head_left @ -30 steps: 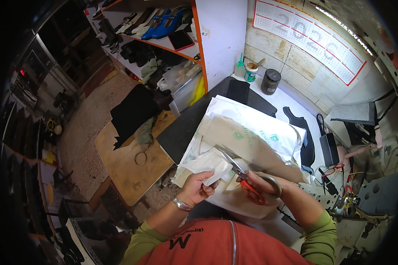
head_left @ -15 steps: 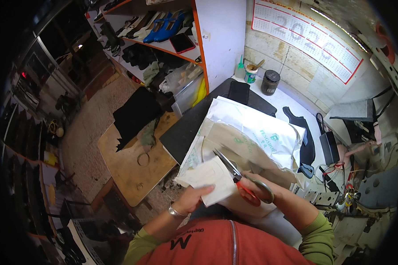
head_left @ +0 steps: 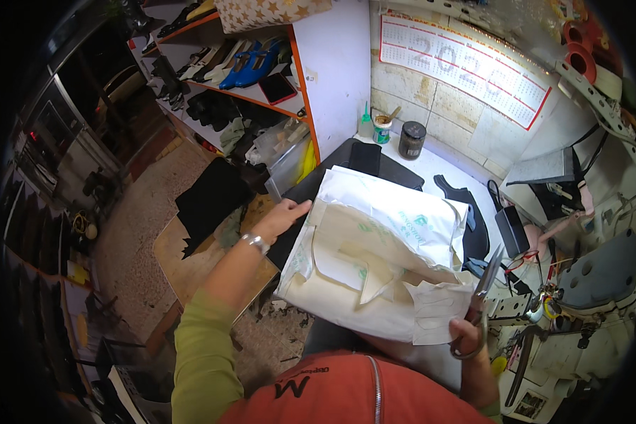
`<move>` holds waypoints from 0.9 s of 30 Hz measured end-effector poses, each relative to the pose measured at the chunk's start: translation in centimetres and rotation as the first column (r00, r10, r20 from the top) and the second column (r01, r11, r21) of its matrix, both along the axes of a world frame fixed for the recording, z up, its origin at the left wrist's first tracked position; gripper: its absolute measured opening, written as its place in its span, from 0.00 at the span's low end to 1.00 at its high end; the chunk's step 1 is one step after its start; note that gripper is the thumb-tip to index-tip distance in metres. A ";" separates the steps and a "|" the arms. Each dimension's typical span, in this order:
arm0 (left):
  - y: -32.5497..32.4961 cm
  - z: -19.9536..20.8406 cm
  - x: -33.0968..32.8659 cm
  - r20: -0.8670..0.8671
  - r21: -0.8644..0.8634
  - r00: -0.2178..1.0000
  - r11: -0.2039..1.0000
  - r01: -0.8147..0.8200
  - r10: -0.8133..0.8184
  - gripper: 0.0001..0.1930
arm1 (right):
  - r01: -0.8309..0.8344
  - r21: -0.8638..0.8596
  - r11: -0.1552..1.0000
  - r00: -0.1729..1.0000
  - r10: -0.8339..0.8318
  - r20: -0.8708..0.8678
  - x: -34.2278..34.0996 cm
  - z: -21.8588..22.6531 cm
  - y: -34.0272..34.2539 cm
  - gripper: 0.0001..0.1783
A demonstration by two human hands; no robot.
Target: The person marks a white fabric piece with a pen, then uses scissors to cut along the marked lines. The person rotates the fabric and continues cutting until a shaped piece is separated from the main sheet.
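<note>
The scissors [head_left: 482,297] sat in the right hand [head_left: 466,338], fingers closed through the loops, blades pointing up and away. They looked stiff and light; best held by the loops. The cut paper piece [head_left: 437,311] lay just left, floppy. The left hand [head_left: 283,215] was open, touching the big sheet [head_left: 374,240].

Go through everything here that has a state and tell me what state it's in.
left hand: open, empty, at the sheet's left edge
right hand: closed on the scissors and a cut piece
scissors: held upright, blades nearly shut
white sheet: spread out, shapes cut from it
cut piece: held, separated
dark jar: lidded, upright
</note>
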State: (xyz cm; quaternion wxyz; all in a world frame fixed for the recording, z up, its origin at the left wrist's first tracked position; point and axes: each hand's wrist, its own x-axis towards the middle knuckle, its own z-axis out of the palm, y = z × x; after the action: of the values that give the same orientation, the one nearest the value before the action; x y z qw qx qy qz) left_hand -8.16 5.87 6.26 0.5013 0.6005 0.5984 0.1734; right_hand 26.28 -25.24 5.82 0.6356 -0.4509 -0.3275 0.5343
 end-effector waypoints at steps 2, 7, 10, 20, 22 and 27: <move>2.2 -1.9 1.4 -0.009 -0.153 0.999 0.987 0.049 -0.051 0.30 | 0.076 0.036 0.996 0.995 -0.073 -0.064 -1.0 -3.7 -0.5 0.38; 4.5 -7.0 1.2 0.322 -0.281 0.930 0.956 -0.085 0.178 0.24 | -0.072 -0.067 0.995 0.984 0.060 -0.168 -3.3 -3.8 -0.2 0.38; 0.5 -1.2 4.1 0.621 -0.042 0.779 0.988 0.150 -0.091 0.21 | 0.073 0.016 0.997 0.987 -0.070 -0.144 -3.7 -5.1 -0.3 0.39; -12.6 10.5 0.6 0.421 0.447 0.858 0.890 0.087 -0.295 0.19 | 0.312 -0.034 0.949 0.950 -0.311 0.042 -0.5 -7.3 -3.2 0.32; -13.7 10.5 -2.4 0.680 0.342 0.712 0.935 -0.095 -0.176 0.20 | 0.142 -0.040 0.989 0.990 -0.142 0.010 2.0 -7.0 -4.3 0.32; -14.6 14.2 -14.3 0.589 0.440 0.780 0.726 -0.528 0.210 0.23 | 0.171 -0.013 0.985 0.955 -0.170 -0.243 -0.3 -0.9 -3.6 0.35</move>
State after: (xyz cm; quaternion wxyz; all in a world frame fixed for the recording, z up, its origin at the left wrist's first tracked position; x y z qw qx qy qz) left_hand -22.41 -8.74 20.41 0.3822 0.5208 0.4751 0.5974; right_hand 25.98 -28.85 4.91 0.7164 -0.4060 -0.2090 0.5274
